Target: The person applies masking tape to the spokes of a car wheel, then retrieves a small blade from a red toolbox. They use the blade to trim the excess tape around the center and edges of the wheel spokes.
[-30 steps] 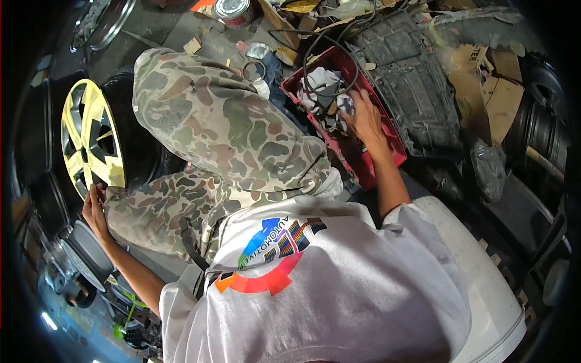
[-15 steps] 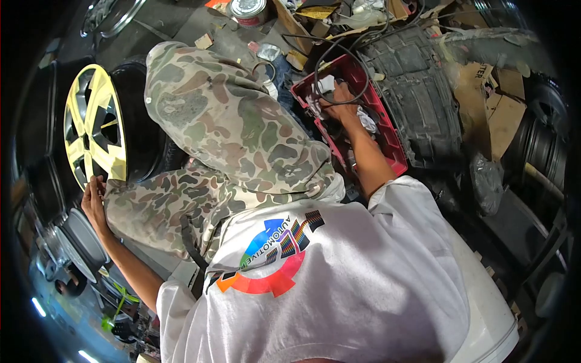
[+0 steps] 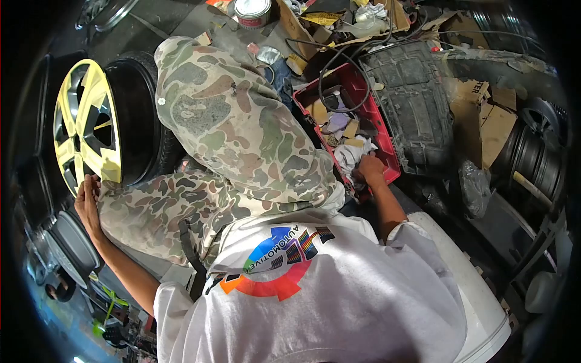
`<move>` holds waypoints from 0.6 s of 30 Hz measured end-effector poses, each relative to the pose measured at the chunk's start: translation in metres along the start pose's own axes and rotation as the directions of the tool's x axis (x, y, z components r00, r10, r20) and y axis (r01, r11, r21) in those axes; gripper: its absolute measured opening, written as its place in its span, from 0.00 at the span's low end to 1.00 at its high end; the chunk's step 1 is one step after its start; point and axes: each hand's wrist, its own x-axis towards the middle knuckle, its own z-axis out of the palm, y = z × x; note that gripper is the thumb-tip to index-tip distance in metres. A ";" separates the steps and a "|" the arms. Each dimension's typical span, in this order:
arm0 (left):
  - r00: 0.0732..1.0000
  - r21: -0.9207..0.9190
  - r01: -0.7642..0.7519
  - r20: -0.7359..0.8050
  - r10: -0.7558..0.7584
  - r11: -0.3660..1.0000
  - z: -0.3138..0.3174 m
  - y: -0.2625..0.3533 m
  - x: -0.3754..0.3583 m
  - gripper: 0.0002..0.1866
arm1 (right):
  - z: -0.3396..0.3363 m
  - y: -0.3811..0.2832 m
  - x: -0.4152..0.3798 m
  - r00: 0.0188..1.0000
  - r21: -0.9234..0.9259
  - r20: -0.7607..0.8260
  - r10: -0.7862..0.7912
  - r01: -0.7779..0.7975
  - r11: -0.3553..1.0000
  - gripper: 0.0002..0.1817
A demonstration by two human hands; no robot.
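Observation:
My left hand (image 3: pixel 88 196) holds the lower edge of a yellow-painted wheel rim (image 3: pixel 85 127) that stands upright in its black tyre (image 3: pixel 136 121) at the left. My right hand (image 3: pixel 369 168) reaches into the near end of a red plastic crate (image 3: pixel 392 158) and is closed on a white rag (image 3: pixel 349 155). The crate holds more rags, scraps of card and a loop of black cable (image 3: pixel 339 66). My camouflage trousers (image 3: pixel 230 133) and white printed T-shirt (image 3: pixel 315 290) fill the middle of the view.
A black plastic wheel-arch liner (image 3: pixel 411 103) lies right of the crate, with cardboard (image 3: pixel 484 115) and dark rims (image 3: pixel 532 157) beyond. A paint tin (image 3: pixel 251 11) stands at the top. A white tub (image 3: pixel 484 308) is under me. More rims (image 3: pixel 69 245) lie lower left.
My right hand pulled back from the far middle of the crate to its near end and closed on the white rag. My left hand stayed on the rim.

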 end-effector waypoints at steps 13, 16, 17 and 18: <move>0.999 0.013 -0.032 -0.015 0.032 0.999 0.000 0.004 -0.006 0.22 | -0.116 -0.087 0.059 0.768 0.076 -0.552 -0.325 0.434 0.898 0.37; 1.000 0.030 -0.028 -0.005 0.028 0.999 -0.005 0.000 -0.002 0.21 | -0.106 -0.095 0.084 0.663 0.104 -0.703 -0.257 0.454 0.885 0.29; 1.000 0.030 -0.025 0.004 0.025 0.999 -0.007 -0.004 0.000 0.21 | -0.103 -0.096 0.092 0.663 0.106 -0.703 -0.257 0.454 0.884 0.29; 1.000 0.032 -0.026 0.002 0.026 0.999 -0.007 -0.004 -0.001 0.21 | -0.102 -0.097 0.097 0.713 0.114 -0.658 -0.242 0.412 0.904 0.20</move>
